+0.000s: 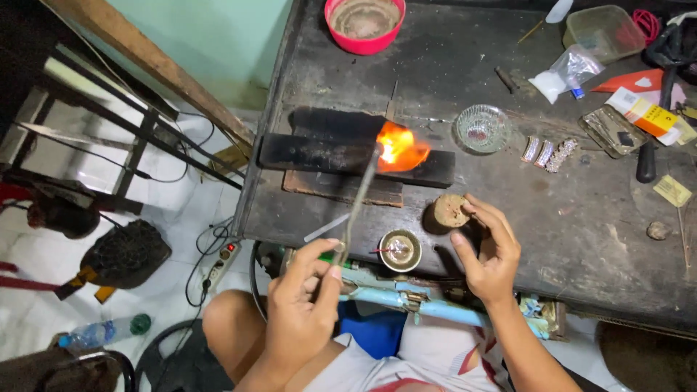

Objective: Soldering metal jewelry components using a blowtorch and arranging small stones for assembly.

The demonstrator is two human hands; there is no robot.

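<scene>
Now, from the head camera, we see our left hand (301, 308) pinched closed around the near end of a long thin metal torch pipe (357, 207), which slants away from us to an orange flame (401, 147) burning on a dark charred wooden block (348, 154). Our right hand (488, 250) curls narrowly around a small round brownish cork-like puck (451, 210), its thumb and fingertips on its rim, just to the right of the block's near edge. Both lie on the dark, scorched work surface (581, 218).

We judge the pipe stiff and light, best held at its cool near end, well away from the flame. The puck looks light and crumbly, so a soft hold by the rim suits it.

Between our hands sits a small round brass cup (400, 250). Farther right we see a clear cut-glass dish (483, 128) and three small silvery pieces (546, 153); a red plastic bowl (365, 24) stands at the far edge.
</scene>
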